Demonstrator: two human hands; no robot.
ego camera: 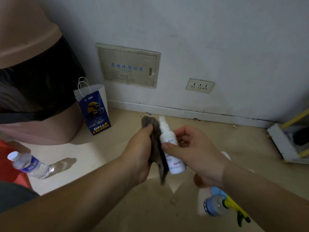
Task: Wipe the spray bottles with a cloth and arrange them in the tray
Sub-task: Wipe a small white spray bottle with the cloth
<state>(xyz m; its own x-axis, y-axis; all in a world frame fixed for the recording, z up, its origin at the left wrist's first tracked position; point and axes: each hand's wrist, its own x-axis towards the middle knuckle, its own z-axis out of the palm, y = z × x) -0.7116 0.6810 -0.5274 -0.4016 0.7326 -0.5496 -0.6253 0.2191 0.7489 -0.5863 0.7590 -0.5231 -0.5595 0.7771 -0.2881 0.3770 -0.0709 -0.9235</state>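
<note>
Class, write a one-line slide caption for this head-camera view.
The left hand holds a grey cloth against a white spray bottle gripped by the right hand.

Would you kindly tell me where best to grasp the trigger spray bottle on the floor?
Probably around the trigger spray bottle at its round clear body, coming from above: it lies on its side, and its yellow-green trigger head juts out.

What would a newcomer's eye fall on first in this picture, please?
At centre, the right hand holds a white spray bottle while the left hand grips a grey cloth against its side. To the left, a blue Bell Lemon paper bag stands beside a pink bin with a black liner.
</note>
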